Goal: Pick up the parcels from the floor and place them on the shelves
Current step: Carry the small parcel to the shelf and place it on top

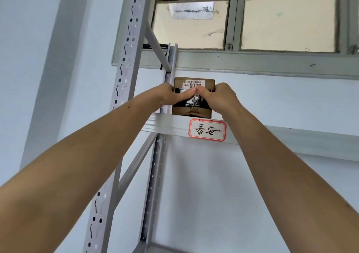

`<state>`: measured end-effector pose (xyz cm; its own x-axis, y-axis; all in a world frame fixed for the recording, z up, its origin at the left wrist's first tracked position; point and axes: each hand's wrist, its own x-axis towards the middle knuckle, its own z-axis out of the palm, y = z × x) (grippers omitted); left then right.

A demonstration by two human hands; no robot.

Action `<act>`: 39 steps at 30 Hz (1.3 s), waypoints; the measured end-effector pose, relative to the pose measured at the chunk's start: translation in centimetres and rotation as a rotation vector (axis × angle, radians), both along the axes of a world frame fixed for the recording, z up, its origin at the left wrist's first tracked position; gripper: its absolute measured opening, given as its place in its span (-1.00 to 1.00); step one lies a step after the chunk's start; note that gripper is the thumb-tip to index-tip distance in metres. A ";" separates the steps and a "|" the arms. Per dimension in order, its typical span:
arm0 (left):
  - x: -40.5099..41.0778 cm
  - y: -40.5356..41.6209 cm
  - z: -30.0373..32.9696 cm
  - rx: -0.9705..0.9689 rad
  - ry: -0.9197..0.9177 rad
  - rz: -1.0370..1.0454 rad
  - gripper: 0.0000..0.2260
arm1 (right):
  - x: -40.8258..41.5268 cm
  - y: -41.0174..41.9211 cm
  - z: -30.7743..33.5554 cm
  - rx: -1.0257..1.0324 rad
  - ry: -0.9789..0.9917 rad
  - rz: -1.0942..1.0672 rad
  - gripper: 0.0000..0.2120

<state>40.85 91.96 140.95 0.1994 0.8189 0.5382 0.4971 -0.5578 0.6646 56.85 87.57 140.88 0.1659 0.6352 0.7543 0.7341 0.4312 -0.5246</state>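
Observation:
A small brown cardboard parcel (pixel 194 113) with black tape and a white barcode label stands on the high grey shelf (pixel 167 125), at its left end by the rear upright. Both my arms reach up to it. My left hand (pixel 171 95) grips the parcel's left side and my right hand (pixel 217 95) grips its right side, with the two thumbs meeting on its front face. The parcel's lower edge sits behind the shelf's front beam, which carries a red-bordered handwritten label (pixel 207 130).
The grey perforated front upright (pixel 124 78) of the rack rises on the left, with diagonal braces behind it. A window with a grey frame (pixel 233 19) is above the shelf. A pale wall lies behind. Part of a lower shelf (pixel 155 248) shows at the bottom.

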 end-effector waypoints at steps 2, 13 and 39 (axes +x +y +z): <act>0.2 0.7 0.0 0.008 0.020 0.032 -0.15 | -0.1 0.3 0.1 -0.033 0.002 -0.028 -0.62; 1.0 2.4 -0.7 0.152 0.117 0.125 -0.30 | -0.4 0.4 -0.5 -0.075 -0.070 -0.128 -0.65; 5.6 -6.6 -10.4 0.952 -0.058 0.099 -0.69 | 5.6 -10.8 -10.4 0.290 -0.346 -0.691 -0.70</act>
